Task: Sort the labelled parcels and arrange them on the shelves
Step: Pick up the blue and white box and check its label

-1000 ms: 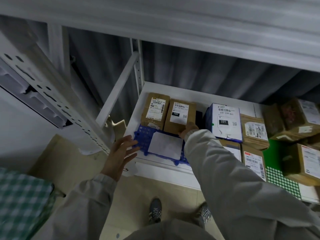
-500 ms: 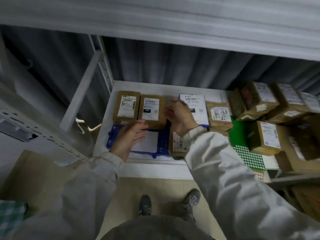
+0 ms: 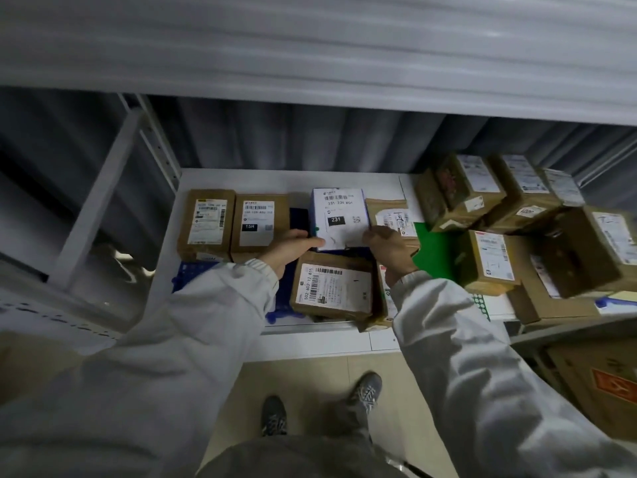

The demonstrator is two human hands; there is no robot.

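A white and blue parcel marked 231 [image 3: 339, 215] sits mid-shelf. My left hand [image 3: 287, 248] grips its near left corner and my right hand [image 3: 389, 250] grips its near right corner. Left of it stand two brown parcels, the far-left parcel [image 3: 206, 220] and the parcel labelled 15H [image 3: 259, 222]. A brown parcel with a large white label [image 3: 332, 288] lies in front, between my wrists. Another brown parcel [image 3: 391, 215] sits right of the 231 parcel. All rest on the white shelf [image 3: 241, 179].
A blue plastic tray [image 3: 193, 276] lies at the shelf front, partly under my left sleeve. A green sheet [image 3: 436, 253] and several stacked brown boxes [image 3: 489, 260] fill the right side. An upper shelf [image 3: 310, 63] overhangs. A metal upright [image 3: 100, 205] stands left. Floor boxes [image 3: 606, 384] sit lower right.
Both hands moved rightwards and now hold the 231 parcel's near corners. My left hand left the blue tray. A brown labelled parcel now lies in front where the white sheet showed.
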